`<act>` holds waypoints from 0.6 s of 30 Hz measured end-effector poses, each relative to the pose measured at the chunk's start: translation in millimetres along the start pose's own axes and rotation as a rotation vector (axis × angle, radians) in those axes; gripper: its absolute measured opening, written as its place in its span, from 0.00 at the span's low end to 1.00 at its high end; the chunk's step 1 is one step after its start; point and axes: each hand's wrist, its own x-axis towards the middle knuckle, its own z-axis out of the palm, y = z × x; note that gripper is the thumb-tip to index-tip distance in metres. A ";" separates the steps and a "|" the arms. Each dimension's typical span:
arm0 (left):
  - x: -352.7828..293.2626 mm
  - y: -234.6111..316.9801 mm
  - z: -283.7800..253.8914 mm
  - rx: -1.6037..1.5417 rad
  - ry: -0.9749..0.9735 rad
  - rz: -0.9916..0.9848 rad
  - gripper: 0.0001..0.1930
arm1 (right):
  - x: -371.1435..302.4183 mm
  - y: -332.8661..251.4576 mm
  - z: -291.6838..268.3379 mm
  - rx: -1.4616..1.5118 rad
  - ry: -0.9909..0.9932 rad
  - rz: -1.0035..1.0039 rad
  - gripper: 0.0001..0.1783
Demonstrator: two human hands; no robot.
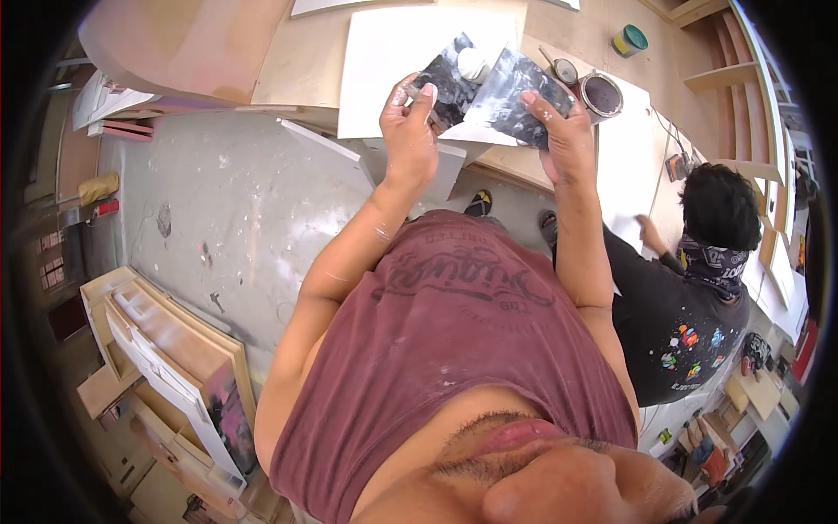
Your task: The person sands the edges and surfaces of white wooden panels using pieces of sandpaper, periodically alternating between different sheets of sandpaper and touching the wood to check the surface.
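Note:
My left hand (408, 138) grips a flat dark plate (448, 98) smeared with white, fingers and thumb closed on its near left edge. A lump of white paste (472, 65) sits at that plate's right side. In my right hand (566, 138) is a second dark plate (522, 80), streaked with white, its thumb lying over the face. The two plates are tilted toward each other, their edges close to the paste; whether they touch I cannot tell. Both are held above a white board (371, 83) on the bench. White flecks mark my fingers.
An open round tin (601, 94) and a smaller container (566, 72) stand right of my right hand. Farther back is a green-lidded tub (629, 40). A person in black (672, 323) is close on my right. Wooden cabinet parts (175, 349) lean at lower left.

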 end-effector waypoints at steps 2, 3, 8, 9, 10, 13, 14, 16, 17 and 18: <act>2.9 14.3 -19.7 -0.005 0.003 -0.006 0.13 | -1.8 12.8 23.3 -0.015 0.025 0.008 0.29; 6.4 23.9 -31.6 0.018 0.012 0.001 0.13 | -1.3 21.3 35.0 -0.024 0.020 -0.008 0.28; 10.6 55.4 -78.9 0.073 0.014 0.018 0.13 | -16.2 55.7 94.3 -0.077 0.060 -0.041 0.28; 13.0 59.8 -87.5 0.069 0.008 0.002 0.13 | -19.4 60.1 104.8 -0.117 0.065 -0.045 0.28; 15.6 62.7 -96.2 0.083 -0.028 0.007 0.14 | -22.1 64.6 113.9 -0.156 0.071 -0.047 0.27; 15.1 72.9 -112.7 0.125 -0.111 0.006 0.15 | -30.2 77.0 133.2 -0.169 0.084 -0.041 0.27; 13.2 76.6 -116.7 0.156 -0.155 0.016 0.15 | -32.3 80.6 138.3 -0.182 0.070 -0.053 0.26; 11.5 84.2 -123.1 0.312 -0.181 0.053 0.15 | -33.8 87.9 145.7 -0.180 0.088 -0.047 0.26; 9.7 88.1 -127.5 0.470 -0.197 0.109 0.15 | -34.1 91.8 149.1 -0.174 0.087 -0.040 0.26; 8.7 91.7 -131.9 0.462 -0.204 0.104 0.15 | -33.0 96.6 151.0 -0.181 0.095 -0.043 0.26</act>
